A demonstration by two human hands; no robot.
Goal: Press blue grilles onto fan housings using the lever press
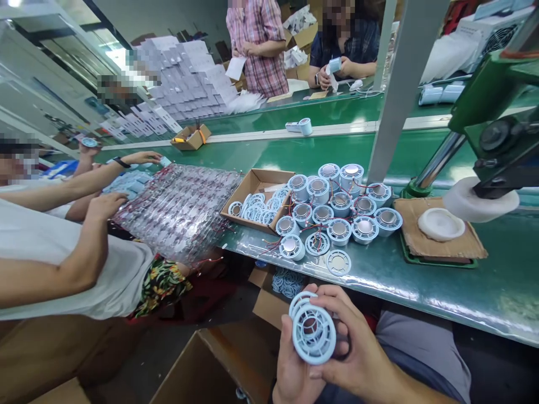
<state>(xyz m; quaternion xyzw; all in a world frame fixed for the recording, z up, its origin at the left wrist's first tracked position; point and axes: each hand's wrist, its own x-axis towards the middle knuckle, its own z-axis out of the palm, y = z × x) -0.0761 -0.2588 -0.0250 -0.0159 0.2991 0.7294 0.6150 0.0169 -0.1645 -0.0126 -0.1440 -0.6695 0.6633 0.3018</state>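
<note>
A pale blue round fan housing (314, 332) with a grille face sits in both my hands, low in the view over my lap. My left hand (290, 367) cups it from beneath with fingers wrapped round it. My right hand (351, 342) curls over its right side, thumb under the rim. A second grille ring shows just behind the housing. On the green bench (484, 286) ahead stand several similar round fan bodies (339, 210) with red wires, and a loose grille (338, 262) lies near the bench edge.
A cardboard tray (252, 185) of grille rings sits left of the fan bodies. A green press (492, 134) with white pads stands at right over a cardboard mat (438, 238). A co-worker's arms (84, 224) reach over a clear tray at left. Open cartons lie below.
</note>
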